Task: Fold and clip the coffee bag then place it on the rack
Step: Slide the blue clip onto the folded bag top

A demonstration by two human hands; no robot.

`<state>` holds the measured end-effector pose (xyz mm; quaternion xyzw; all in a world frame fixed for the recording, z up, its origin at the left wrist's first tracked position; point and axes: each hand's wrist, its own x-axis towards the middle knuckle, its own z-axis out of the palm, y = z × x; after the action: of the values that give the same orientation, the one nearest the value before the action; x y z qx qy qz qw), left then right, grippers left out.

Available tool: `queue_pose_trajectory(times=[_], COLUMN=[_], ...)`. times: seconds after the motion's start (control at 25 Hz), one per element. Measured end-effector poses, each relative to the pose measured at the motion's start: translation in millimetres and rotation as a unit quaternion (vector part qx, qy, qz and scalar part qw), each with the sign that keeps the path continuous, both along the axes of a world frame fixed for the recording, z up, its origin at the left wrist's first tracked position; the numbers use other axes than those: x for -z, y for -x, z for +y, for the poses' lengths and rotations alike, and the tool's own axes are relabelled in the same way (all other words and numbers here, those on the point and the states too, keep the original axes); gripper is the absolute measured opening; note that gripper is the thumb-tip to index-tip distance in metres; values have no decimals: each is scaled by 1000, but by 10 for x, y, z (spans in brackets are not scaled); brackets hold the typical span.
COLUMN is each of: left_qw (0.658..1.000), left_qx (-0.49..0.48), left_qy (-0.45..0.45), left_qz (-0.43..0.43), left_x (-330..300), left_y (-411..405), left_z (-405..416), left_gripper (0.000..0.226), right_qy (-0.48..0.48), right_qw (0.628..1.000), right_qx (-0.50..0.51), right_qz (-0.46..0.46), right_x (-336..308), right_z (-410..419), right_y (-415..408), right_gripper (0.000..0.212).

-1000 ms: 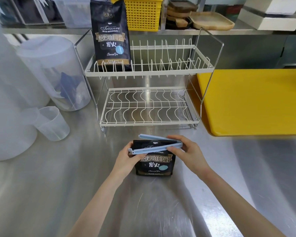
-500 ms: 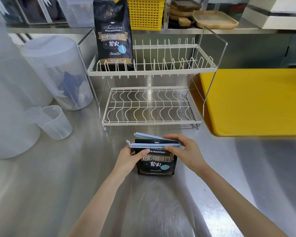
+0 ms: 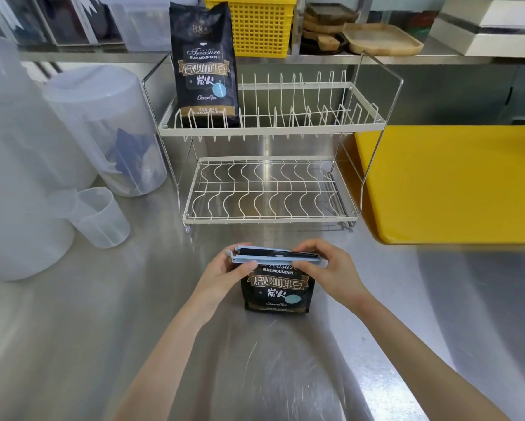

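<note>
A small black coffee bag stands upright on the steel counter, its top folded over. A long light-blue clip lies across that fold, its two bars nearly together. My left hand pinches the clip's left, hinged end. My right hand presses on its right end. Behind them stands the white two-tier wire rack. A taller black coffee bag stands on the left of its upper tier; the lower tier holds nothing.
Translucent plastic jugs and a measuring cup stand at the left. A yellow cutting board lies right of the rack. A yellow basket and wooden trays sit on the back shelf.
The clip's upper bar has come down toward the lower one over the folded bag top. Both hands stayed at the clip's ends.
</note>
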<state>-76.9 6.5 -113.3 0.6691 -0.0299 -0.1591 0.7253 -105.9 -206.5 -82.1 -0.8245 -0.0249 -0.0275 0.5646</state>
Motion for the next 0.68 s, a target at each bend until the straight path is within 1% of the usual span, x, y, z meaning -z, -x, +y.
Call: queue_pose_trajectory(times=[0.16,0.28,0.36,0.44,0.56,0.68], left_qw=[1000,999,998,996,994,993], left_qx=[0,5,6,0,1,2], left_qy=[-19,-47,-61,-78,-99,-107], left_qz=[-14,-27,-34,-38,-44,-51], left_x=[-1,-24,-35,-34,-41,-73], left_y=[-41,-54,-60,-69,-76,-71], left_z=[80,88,92,102,109,107], left_gripper=[20,17,14,12,12,12], right_qy=[0,6,30,114,273,345], right_qw=[1000,1000,999,992,955,927], right_qx=[-7,-10,-19,-52,-107,-133], right_qz=[1,7,9,-3,-51,-66], right_x=[6,-6,-53,-148,-287,-383], right_z=[-12,-4,-15,-24,38,193], right_y=[2,6,7,-4,-74,-174], right_gripper=[26,26,28,28,43,49])
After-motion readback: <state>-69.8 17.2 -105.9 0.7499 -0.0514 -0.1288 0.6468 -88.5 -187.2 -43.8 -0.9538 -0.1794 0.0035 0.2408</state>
